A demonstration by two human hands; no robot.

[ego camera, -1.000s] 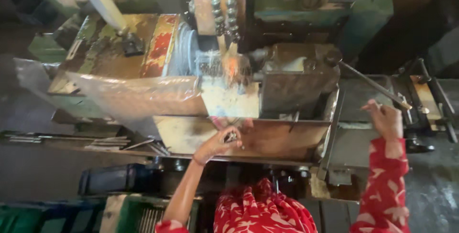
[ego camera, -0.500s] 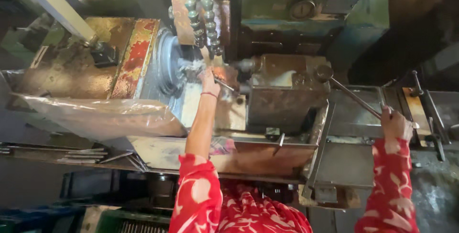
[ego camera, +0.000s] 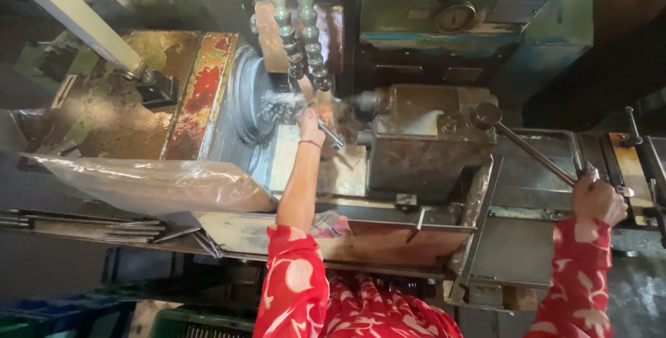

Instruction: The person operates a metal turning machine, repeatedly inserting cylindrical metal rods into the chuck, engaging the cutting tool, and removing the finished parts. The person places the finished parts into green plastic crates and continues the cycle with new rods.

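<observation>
Loading a small metal rod at the lathe chuck

Left hand [ego camera: 309, 122] pinches the metal rod [ego camera: 330, 134] just right of the chuck [ego camera: 255, 99], under the coolant hoses [ego camera: 300, 40]; right hand [ego camera: 596, 198] grips the long lever [ego camera: 533, 154] at far right. Seat the rod straight, fingers away from the chuck face

Dim workshop view with warm light on the machine top [ego camera: 166, 95], glare on the plastic sheet [ego camera: 152, 182] (corners dark), motion blur at centre.
</observation>
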